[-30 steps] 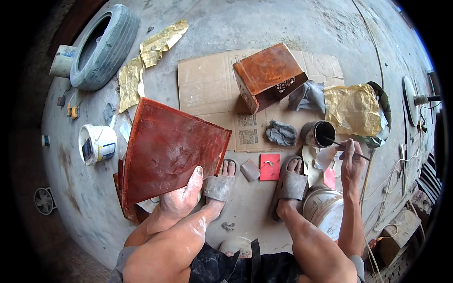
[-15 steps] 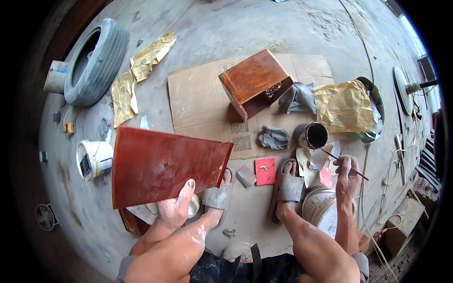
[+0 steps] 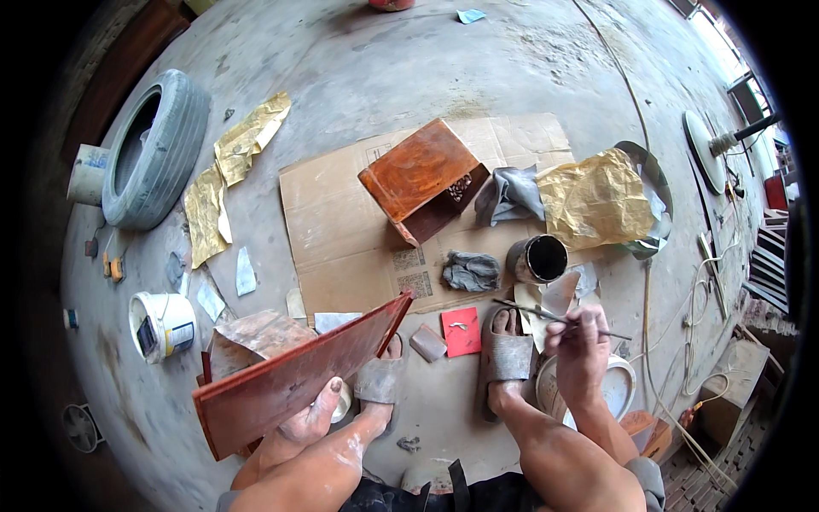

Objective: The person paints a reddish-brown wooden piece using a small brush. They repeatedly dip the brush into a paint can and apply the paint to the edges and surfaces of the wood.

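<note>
My left hand [image 3: 312, 418] is closed on the lower edge of a reddish-brown wooden panel [image 3: 277, 397], thumb on its face. The panel is tilted, so its face looks narrow. In my right hand [image 3: 582, 341] is a thin dark brush [image 3: 531, 310], pinched in the fingers and held nearly level, with its tip pointing left. Just beyond the brush stands a pot [image 3: 539, 258] with a dark inside. A glossy brown wooden box [image 3: 422, 171] rests on a flat cardboard sheet [image 3: 328, 230]. Beside the pot lies a crumpled grey cloth [image 3: 472, 270].
A tyre [image 3: 158, 149] stands at the far left, above a white bucket [image 3: 175, 322]. Gold-coloured paper [image 3: 597, 196] lies right of the box. A red sheet [image 3: 461, 333] and a sanding block [image 3: 428, 342] lie between my feet. Cables [image 3: 699, 299] run along the right.
The panel has tipped from broad face showing to a narrow slant and come lower. My right hand has drawn nearer and left, and the brush tip has moved away from the pot's mouth.
</note>
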A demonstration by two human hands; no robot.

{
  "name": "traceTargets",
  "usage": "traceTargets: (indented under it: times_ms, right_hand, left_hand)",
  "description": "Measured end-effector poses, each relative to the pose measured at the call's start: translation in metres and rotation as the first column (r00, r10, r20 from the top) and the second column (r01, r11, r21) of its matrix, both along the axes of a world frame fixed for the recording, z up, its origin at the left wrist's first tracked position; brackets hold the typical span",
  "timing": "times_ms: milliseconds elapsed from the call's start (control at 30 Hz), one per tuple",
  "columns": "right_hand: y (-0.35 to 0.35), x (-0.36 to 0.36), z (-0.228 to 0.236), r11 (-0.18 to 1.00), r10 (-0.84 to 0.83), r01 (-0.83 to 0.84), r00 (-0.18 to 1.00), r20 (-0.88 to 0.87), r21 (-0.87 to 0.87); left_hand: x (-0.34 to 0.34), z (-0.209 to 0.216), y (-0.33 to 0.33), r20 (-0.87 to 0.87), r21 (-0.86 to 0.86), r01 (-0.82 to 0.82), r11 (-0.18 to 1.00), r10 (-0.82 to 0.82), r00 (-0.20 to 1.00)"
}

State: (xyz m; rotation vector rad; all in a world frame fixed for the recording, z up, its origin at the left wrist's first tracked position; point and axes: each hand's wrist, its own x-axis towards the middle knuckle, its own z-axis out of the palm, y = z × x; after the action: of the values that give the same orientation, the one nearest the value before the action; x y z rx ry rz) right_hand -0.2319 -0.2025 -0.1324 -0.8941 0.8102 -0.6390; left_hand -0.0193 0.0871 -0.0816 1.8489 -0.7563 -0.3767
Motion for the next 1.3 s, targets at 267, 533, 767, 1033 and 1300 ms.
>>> traceTargets:
  times_ms: [267,533,767,1033,1300]
  right_hand:
    - [0.019,0.025,0.009,0.905,0.282,-0.260,0.959,0.020,-0.337]
    - [0.022,0.031,0.011,0.907,0.283,-0.286,0.957,-0.057,-0.308]
    - [0.025,0.032,0.009,0.933,0.286,-0.279,0.958,-0.004,-0.226]
    - [0.026,0.035,0.012,0.958,0.259,-0.255,0.966,0.011,-0.133]
    - [0.026,0.034,0.009,0.958,0.254,-0.251,0.967,0.002,-0.138]
  left_hand:
    - [-0.003,-0.003,0.006,-0.007,0.043,0.030,0.999,-0.030,1.000]
    - [-0.008,-0.001,0.011,-0.039,0.071,0.091,0.993,-0.088,0.995]
    - [-0.004,-0.003,0.006,-0.052,0.070,0.106,0.992,-0.102,0.993]
    - [-0.005,-0.003,0.002,-0.067,0.074,0.126,0.989,-0.121,0.990]
    - [-0.005,-0.004,0.000,-0.083,0.070,0.136,0.988,-0.131,0.988]
